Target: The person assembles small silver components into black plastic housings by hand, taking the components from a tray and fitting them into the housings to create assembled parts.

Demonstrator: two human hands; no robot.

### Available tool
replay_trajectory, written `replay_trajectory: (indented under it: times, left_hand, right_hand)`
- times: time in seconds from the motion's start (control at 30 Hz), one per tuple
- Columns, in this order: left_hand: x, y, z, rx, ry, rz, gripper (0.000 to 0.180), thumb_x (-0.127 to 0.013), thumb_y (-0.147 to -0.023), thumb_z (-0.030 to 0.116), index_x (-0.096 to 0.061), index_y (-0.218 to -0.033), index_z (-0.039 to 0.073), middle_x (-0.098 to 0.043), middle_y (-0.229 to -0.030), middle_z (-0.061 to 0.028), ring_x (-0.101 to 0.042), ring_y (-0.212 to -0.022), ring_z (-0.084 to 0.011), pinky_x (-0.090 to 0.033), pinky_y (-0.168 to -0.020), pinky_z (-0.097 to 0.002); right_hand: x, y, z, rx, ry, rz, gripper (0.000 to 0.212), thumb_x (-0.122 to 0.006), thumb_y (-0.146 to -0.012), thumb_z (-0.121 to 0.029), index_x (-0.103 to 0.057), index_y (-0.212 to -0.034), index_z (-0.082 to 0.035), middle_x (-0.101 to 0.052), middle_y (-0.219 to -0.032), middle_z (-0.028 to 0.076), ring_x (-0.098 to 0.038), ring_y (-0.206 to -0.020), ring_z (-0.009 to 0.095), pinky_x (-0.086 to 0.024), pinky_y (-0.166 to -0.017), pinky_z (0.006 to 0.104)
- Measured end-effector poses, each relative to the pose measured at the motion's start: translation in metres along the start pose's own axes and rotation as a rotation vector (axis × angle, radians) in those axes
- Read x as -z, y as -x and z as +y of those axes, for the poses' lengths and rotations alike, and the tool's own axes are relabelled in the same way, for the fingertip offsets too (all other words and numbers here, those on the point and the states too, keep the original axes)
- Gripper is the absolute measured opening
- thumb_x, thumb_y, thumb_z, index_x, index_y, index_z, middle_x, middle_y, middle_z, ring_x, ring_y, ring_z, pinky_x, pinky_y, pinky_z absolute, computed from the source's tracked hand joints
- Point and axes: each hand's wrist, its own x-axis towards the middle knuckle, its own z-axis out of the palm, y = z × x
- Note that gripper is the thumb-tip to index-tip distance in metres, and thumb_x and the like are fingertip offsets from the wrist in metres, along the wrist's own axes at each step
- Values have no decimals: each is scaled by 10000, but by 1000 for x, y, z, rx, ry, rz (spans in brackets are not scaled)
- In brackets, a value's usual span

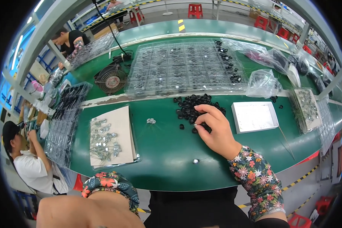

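My right hand (216,131) is over the near edge of a pile of small black ring-like caps (193,106). Thumb and a finger are pinched together, with a tiny bright spot at their tips that I cannot make out. My left hand (83,209) is raised very close at the lower left, its fingers hidden. A small clear, shiny piece with a thin wire (195,161) lies on the green bench before me. A few similar clear pieces (151,121) sit left of the pile. More wired pieces (106,144) lie on a beige board (127,133) at the left.
Behind the pile stands a large clear compartment tray (186,64) of parts, with a black fan (111,79) to its left. A white open box (254,117), a plastic bag (263,83) and another loaded board (307,108) are on the right. Co-workers (30,159) sit at the left.
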Motion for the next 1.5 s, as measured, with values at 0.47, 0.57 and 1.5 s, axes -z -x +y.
replay_trajectory:
  times: [0.47, 0.57, 1.5]
  left_hand:
    - [87, 40, -111, 522, -1115, 333, 122, -628, -867, 51, -628, -975, -6, -658, -941, -107, -647, -853, -203, -508, -770, -287]
    - [92, 48, -117, 603, -895, 393, 125, -635, -871, 50, -620, -984, -1, -656, -933, -81, -643, -854, -150, -510, -781, -270]
    - [105, 56, -116, 735, 60, 661, 112, -591, -921, 65, -621, -1002, -6, -658, -932, -82, -650, -840, -150, -539, -767, -276]
  right_hand:
    - [2, 7, -14, -182, -277, -34, 132, -673, -777, 20, -595, -879, -11, -619, -890, 91, -631, -770, 203, -514, -653, 291]
    - [5, 6, -12, -113, -211, -31, 152, -683, -759, 28, -594, -873, -17, -602, -917, 97, -623, -800, 224, -508, -645, 304]
    - [5, 6, -20, -293, -398, -69, 194, -683, -754, 26, -608, -927, -19, -576, -1057, 109, -625, -870, 223, -524, -721, 299]
